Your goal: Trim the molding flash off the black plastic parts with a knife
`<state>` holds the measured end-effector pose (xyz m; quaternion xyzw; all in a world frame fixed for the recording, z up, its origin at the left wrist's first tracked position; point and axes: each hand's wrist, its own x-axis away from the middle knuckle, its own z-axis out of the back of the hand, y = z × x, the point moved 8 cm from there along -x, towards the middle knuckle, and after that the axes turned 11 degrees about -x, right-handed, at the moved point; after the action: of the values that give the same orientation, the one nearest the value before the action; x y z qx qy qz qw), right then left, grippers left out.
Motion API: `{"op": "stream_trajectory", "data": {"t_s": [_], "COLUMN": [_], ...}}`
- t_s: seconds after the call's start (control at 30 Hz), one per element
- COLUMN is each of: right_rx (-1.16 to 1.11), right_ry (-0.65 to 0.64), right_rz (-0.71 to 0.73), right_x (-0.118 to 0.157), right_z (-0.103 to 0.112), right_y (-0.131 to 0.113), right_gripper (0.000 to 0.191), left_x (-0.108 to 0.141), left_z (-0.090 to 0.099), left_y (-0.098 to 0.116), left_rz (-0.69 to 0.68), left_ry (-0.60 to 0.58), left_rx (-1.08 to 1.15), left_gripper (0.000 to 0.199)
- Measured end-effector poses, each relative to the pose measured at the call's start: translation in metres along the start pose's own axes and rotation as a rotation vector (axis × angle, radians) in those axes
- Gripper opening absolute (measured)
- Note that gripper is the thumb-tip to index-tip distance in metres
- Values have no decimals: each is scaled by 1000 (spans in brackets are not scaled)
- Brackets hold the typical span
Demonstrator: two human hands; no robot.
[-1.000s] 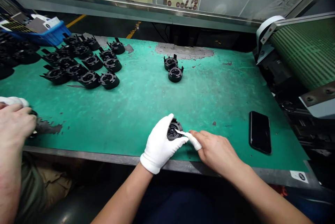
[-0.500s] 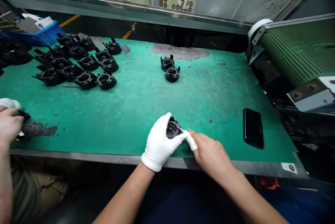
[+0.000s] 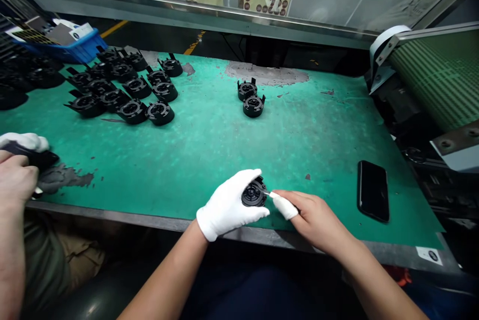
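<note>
My left hand (image 3: 229, 205), in a white glove, is closed around a round black plastic part (image 3: 253, 194), its face turned up towards me. My right hand (image 3: 309, 213) is bare apart from a white cover on the thumb. Its thumb and fingers pinch a thin metal-tipped tool (image 3: 267, 193), whose tip meets the right rim of the part. The tool's handle is hidden in the hand, so its kind does not show. Beyond my hands, two similar black housings (image 3: 253, 105) stand touching each other on the green mat (image 3: 209, 145).
Several black housings (image 3: 159, 112) are grouped at the back left, near a blue bin (image 3: 84, 51). A black phone (image 3: 373, 190) lies on the right. A co-worker's hands (image 3: 18, 175) handle a dark part at the left edge. A conveyor (image 3: 441, 71) stands at the back right.
My left thumb has moved away from my right thumb, and the round part has turned a little. The tool tip now shows more clearly at its rim. The view has shifted slightly left.
</note>
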<state>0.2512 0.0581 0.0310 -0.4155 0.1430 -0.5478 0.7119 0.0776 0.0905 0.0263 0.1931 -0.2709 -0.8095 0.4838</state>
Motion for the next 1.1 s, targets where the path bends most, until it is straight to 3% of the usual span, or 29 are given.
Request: {"op": "stream_trajectory", "data": {"t_s": [0.1,0.2,0.3,0.4,0.5,0.7,0.9,1.1], "right_rx": [94,168,208,240,299,419,357,501], "right_ry": [-81,-104,-125,-159,-166,-62,-146,-170], "right_rz": [12,36,57,73,73,-5,36,17], "right_x": [-4,-9,-14,-18,-23,-31,-21,-18], "right_z": [-3,-2,-2,-4,-4,2,3,2], "right_y": [-3,-5,-4,-1,2,10,-4,-14], "right_gripper": [34,34,33,32,33,41,36,38], "left_x": [3,8,11,11,9,11,12,11], "left_z": [2,0,-9,-14,-13,-12,-14,-14], "left_y": [4,3,-2,-2,0,-2,-1,-2], "left_rz": [-33,51,194,251,237,213,187,208], "left_ry": [-59,10,94,138,160,188,197,196], "left_rx": [6,43,124,162,150,121,117,119], "left_gripper": [101,116,109,99,95,96,95,95]}}
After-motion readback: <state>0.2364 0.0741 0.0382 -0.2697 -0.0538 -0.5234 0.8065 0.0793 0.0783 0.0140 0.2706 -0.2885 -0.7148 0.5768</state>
